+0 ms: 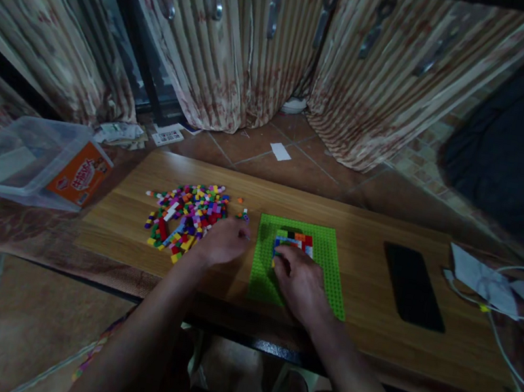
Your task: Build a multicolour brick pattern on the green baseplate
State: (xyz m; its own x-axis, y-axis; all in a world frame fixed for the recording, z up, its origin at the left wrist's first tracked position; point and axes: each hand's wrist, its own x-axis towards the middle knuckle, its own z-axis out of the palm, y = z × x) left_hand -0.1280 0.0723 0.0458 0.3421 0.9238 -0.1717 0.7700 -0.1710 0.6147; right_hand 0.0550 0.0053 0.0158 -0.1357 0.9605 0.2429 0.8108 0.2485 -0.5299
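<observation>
On the wooden board lies a green studded baseplate (256,281). A low build of toy bricks (303,240), in blue, red, orange, black and white, sits on its upper middle. My right hand (302,278) covers the lower part of this build; its thumb and fingers are pinched at the left edge, where a bit of yellow brick shows. My left hand (225,242) is between the baseplate and a loose pile of colourful toy bricks (190,211). Its fingers are curled together, and whatever they hold is hidden. A few single bricks (245,213) lie just beyond it.
A black phone-like slab (414,286) lies on the board's right side, with white cables (511,315) and papers (482,280) past it. A clear plastic bin (15,150) with an orange label stands at the left. Striped curtains (244,54) hang behind the board (365,232).
</observation>
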